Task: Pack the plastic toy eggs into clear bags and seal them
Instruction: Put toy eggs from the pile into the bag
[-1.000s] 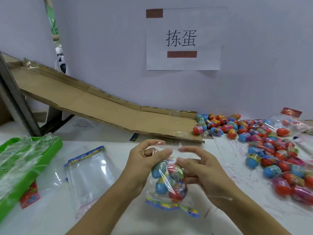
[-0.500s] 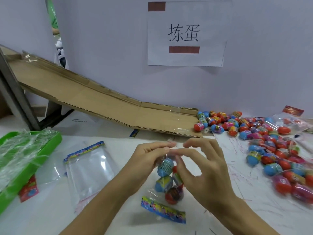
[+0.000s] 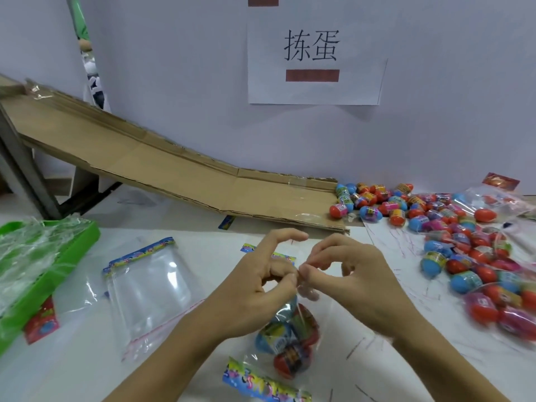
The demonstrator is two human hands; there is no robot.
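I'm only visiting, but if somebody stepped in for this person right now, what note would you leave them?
Left hand and right hand: both pinch the top of the filled bag, which hangs below them with its colourful strip at the bottom.
Inside: several toy eggs. Whether it is sealed cannot be told.
Empty bags lie to the left; the loose eggs are piled on the right.
Left to do: finish closing this bag, then fill and seal more.

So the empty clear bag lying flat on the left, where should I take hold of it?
Take the empty clear bag by its colourful printed header strip at the far edge, coming from above. It lies flat, film slick and limp; the header looks like the stiffest part and is uncovered. Pinch it there and lift.
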